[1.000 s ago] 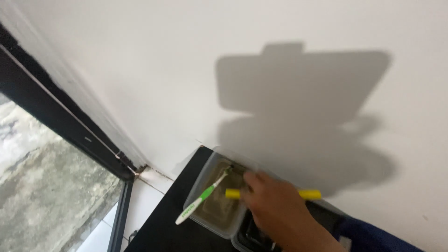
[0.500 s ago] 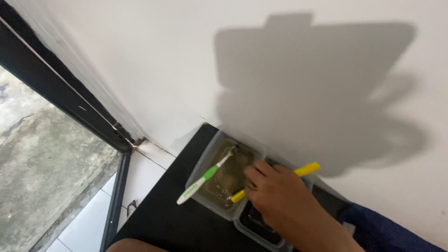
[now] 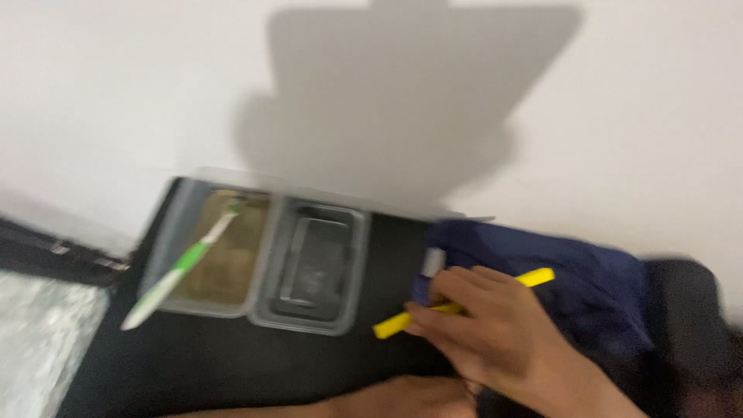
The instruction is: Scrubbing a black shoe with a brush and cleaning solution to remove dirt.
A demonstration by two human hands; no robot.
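- Keep your right hand closed firmly around the middle of the slim yellow plastic stick, so neither end swings as it hangs over the black tabletop.
- The stick sits just right of two clear plastic tubs: an empty one and one with murky brown liquid holding a green-and-white toothbrush.
- A dark blue cloth lies behind your fingers.
- What looks like your left forearm edges the bottom; that hand is out of view.

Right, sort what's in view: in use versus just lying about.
In use: right hand; yellow brush it grips; dark blue cloth it rests against.

Lying about: green-and-white toothbrush propped in the murky-water tub; clear tub beside it; black table.
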